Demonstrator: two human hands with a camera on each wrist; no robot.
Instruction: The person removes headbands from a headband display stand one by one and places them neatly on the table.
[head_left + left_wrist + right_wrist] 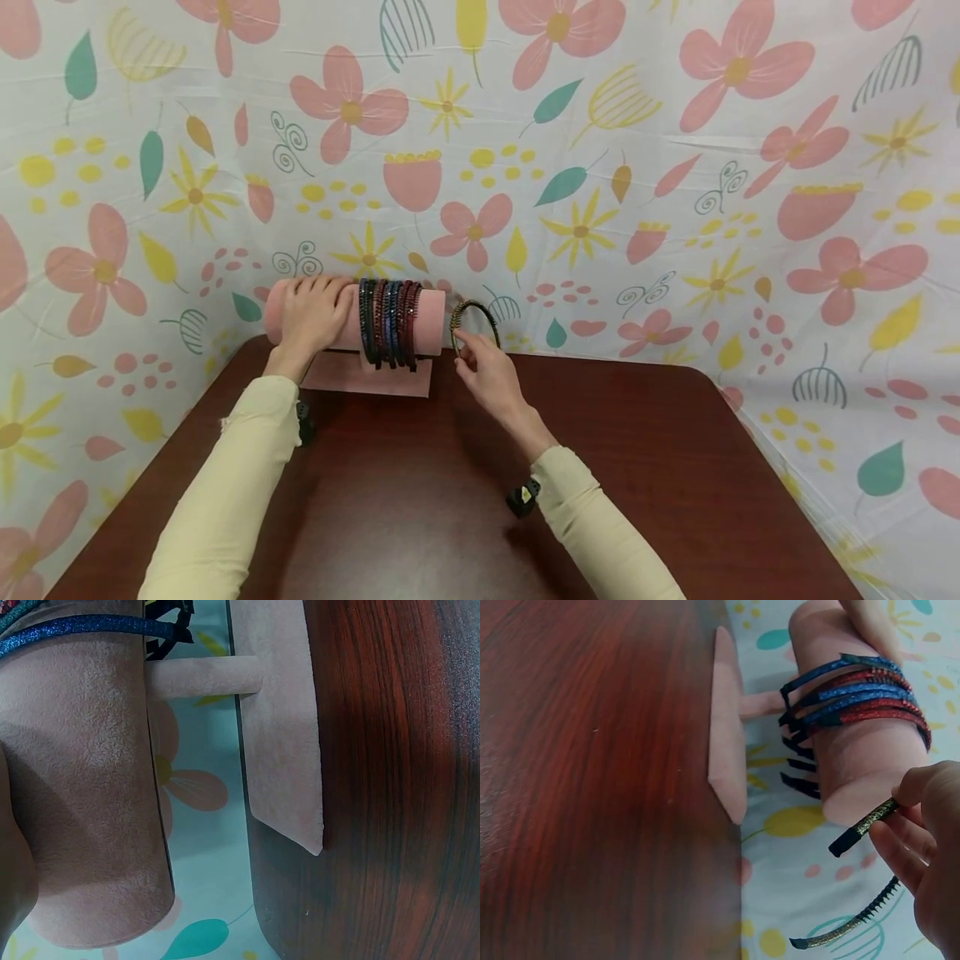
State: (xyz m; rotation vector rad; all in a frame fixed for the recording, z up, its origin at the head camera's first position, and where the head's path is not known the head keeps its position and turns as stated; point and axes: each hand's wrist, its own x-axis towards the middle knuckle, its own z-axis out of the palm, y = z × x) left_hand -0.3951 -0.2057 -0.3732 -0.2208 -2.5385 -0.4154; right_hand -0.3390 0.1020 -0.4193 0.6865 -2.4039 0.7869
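Note:
A pink plush roll stand (431, 323) is at the back left of the table, its flat base (367, 379) below the roll. Several glittery headbands (390, 321), dark green, red and blue, hang side by side round the roll's right half. My left hand (311, 312) holds the roll near its left end, fingers over the top. With thumb and fingers my right hand (491, 379) pinches one side of a gold-and-black toothed headband (874, 819) just off the roll's right end. Its open ends point down and toward the table side in the right wrist view.
The dark reddish-brown wooden table (420, 492) has rounded back corners. A flower-print cloth (570, 167) hangs close behind the table's back edge and along both sides.

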